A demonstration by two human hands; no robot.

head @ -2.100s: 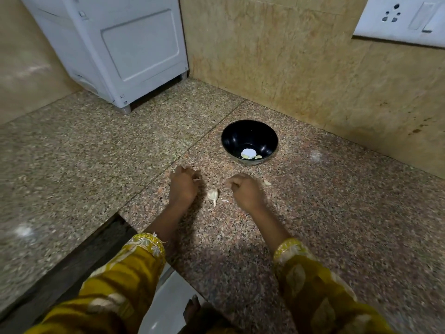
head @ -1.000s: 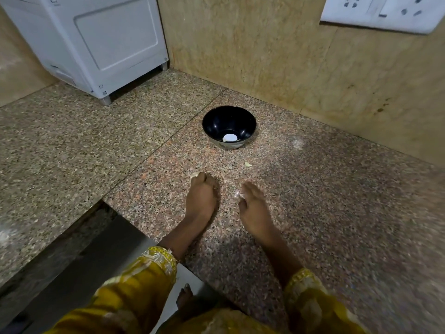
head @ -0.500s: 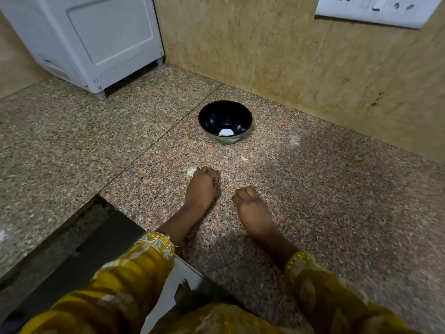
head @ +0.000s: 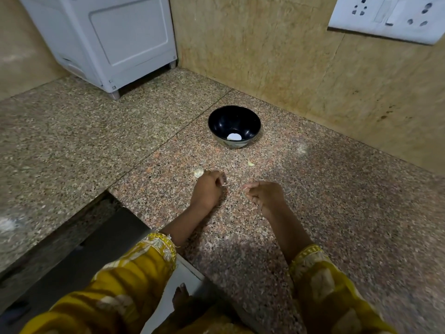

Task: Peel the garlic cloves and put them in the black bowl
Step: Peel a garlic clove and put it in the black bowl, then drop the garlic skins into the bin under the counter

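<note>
- Left hand (head: 208, 189), right hand (head: 263, 195) curled; holdings cannot be told.
- Pale garlic clove (head: 198, 173) just beside left hand: nudge may roll it from round black bowl (head: 218, 116).

A home kitchen is indicated by a speckled granite counter (head: 337, 194), beige stone-clad walls (head: 265, 56), a wall-mounted socket plate (head: 395, 30), and a white appliance (head: 127, 37) and black bowl (head: 220, 122) set on the counter.
</note>
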